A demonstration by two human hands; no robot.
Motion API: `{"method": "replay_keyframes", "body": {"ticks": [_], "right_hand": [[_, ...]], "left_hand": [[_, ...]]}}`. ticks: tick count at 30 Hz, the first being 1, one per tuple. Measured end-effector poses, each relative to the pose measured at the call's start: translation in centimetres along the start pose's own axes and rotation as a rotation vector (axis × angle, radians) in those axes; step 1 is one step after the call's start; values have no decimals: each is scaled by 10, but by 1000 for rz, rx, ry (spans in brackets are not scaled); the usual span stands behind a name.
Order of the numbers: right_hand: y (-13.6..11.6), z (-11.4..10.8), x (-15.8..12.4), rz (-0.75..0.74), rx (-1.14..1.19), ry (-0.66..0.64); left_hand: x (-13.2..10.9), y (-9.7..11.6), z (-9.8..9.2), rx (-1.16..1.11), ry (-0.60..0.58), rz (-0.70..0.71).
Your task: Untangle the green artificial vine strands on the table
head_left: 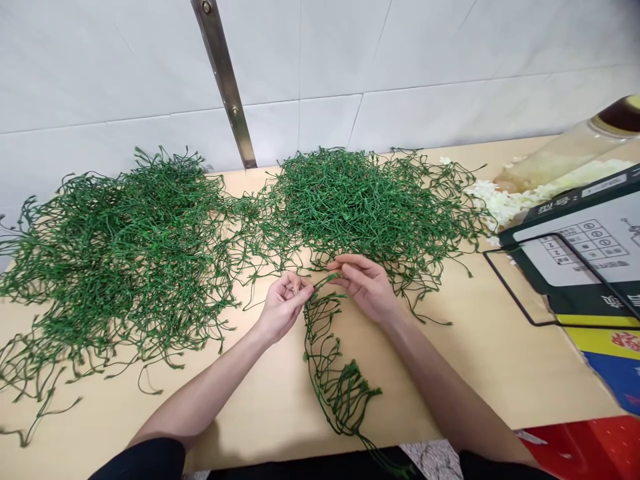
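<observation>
My left hand (283, 303) pinches the top of a bundle of green plastic vine strands (333, 373) near the middle of the wooden table (480, 360). The bundle trails down toward the table's front edge and over it. My right hand (364, 283) sits just to the right, fingers curled on the same strands where they meet the pile behind. Two heaps of tangled green strands lie beyond the hands: a wide left pile (120, 253) and a right pile (370, 200).
A white tiled wall with a slanted metal strip (225, 80) backs the table. At the right are white scraps (500, 200), a clear plastic bottle (565, 150) lying down, a printed box (585, 253) with a black wire frame, and red packaging (585, 447).
</observation>
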State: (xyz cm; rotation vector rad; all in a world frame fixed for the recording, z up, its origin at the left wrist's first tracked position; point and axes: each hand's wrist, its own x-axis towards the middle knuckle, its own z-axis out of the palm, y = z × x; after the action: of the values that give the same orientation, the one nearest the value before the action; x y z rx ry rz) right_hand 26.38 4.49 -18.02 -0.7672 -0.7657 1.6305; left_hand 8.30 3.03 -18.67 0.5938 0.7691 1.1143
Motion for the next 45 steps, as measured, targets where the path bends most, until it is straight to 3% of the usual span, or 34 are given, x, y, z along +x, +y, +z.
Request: {"method": "replay_keyframes", "body": {"ticks": [10,15,22,32,39,45], "right_hand": [[8,8,-2,99,12,46],[11,8,-2,203,85,5],[17,6,-5,280,-109,-102],[18,12,-8,98,-315,-11],[18,9,-4,-74,-317,32],[18,10,-7,-79,-313,24]], "left_hand": [[-1,-3,0,113,9,71],[-6,-8,-2,331,-38,168],[-6,-7,-2,303,-38,130],[-8,-5,2,281,-101,94],[-4,-6,-1,175,-46,86],[-4,1,5,363,-130,-4]]}}
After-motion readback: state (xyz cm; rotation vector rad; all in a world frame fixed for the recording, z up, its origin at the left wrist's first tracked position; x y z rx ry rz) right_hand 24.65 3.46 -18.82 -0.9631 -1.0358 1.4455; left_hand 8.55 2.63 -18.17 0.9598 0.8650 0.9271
